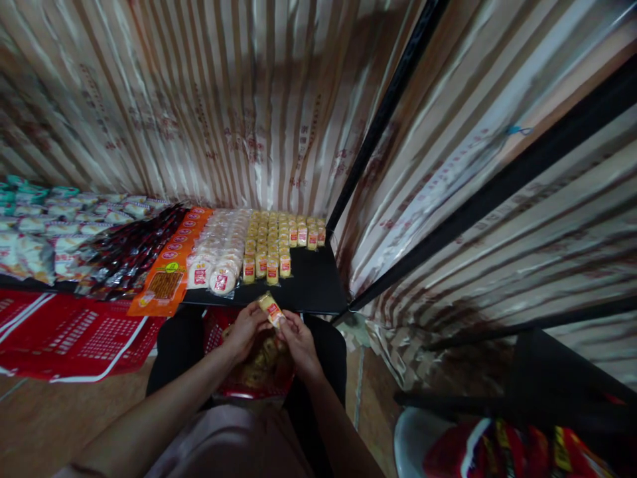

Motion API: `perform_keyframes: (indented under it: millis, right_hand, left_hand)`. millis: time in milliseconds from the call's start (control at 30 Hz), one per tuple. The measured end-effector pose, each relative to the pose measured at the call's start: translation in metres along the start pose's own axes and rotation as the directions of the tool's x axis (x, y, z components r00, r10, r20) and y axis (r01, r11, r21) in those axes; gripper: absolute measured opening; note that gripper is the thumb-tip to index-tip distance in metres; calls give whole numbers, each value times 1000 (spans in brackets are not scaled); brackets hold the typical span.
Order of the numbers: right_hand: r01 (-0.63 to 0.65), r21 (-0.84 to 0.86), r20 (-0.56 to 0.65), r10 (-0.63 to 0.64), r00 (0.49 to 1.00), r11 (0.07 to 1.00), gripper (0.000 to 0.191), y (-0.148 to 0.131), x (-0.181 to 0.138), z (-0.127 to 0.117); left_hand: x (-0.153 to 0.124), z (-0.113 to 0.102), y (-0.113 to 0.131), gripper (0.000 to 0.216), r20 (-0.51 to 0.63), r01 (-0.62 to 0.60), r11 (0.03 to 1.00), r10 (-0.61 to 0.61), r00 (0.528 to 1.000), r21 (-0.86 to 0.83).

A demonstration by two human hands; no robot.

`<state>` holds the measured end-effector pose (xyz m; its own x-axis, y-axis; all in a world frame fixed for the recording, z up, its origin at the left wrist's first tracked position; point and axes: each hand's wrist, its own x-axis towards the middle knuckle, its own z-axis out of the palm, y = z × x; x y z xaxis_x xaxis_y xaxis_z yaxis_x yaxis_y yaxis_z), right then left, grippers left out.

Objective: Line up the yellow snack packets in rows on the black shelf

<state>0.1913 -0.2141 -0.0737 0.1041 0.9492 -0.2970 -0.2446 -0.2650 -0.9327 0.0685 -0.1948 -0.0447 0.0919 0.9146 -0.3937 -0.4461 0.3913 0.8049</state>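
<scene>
A small yellow snack packet (271, 310) with a red and white label is held tilted between my two hands, just in front of the shelf edge. My left hand (245, 330) pinches its upper left side. On its lower right end, my right hand (298, 338) has closed its fingers. Below them, between my knees, a red basket (256, 392) holds more packets with a yellowish look, dim in shadow. Rows of like yellow packets (271, 271) stand on the black shelf (318, 285) ahead. Beside them lie stacks of round white wrapped crackers (222, 279).
Further left on the shelf are an orange snack bag (162, 285), dark glossy packets (132, 249) and white packets (70, 255). A red basket with white handles (109, 332) sits below. Black poles (383, 126) and striped sheeting (223, 99) enclose the right and back. Red packages (527, 448) lie lower right.
</scene>
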Motion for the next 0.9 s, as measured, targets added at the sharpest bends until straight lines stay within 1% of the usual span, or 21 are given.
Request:
perform_keyframes:
  millis: [100,200,267,333,400,467,533,600,667,767,900]
  right_hand:
    - [-51,126,-57,58,997,991,49,0,-1,-2]
    - [-2,139,-99,16,995,990,48,-6,2,-8]
    - [46,129,-130,-29,991,991,48,-15,6,-13]
    - [80,126,-147,-61,987,989,46,-26,12,-18]
    - [100,126,-165,-79,983,987,43,-35,18,-20]
    - [120,123,-179,-97,979,985,43,-42,25,-21]
    - [149,120,-195,-124,973,982,47,-44,31,-22]
    - [157,116,-189,-133,973,981,51,-42,35,-22]
    - [135,116,-155,-116,981,984,53,-37,36,-23]
    - [101,101,-103,-91,991,990,48,-31,36,-26]
    - [122,61,-112,-115,987,991,41,-29,43,-33]
  left_hand:
    - [1,4,-9,31,1,-19,997,19,1000,-75]
    - [-2,7,-13,42,-6,-3,1000,3,1000,-20]
    - [-5,9,-10,45,46,15,999,-17,999,38]
    - [-6,11,-6,44,127,17,995,-30,991,98]
    - [-6,14,-2,41,173,9,985,-40,984,172]
    - [-3,18,-1,40,161,8,971,-48,986,239]
    - [2,24,-3,40,134,18,965,-55,989,262]
    - [8,31,-6,40,104,22,971,-48,993,236]
    - [15,38,-11,40,79,5,981,-21,997,192]
    - [25,48,-16,39,60,-26,989,17,998,143]
    - [41,59,-20,39,65,-17,987,7,998,160]
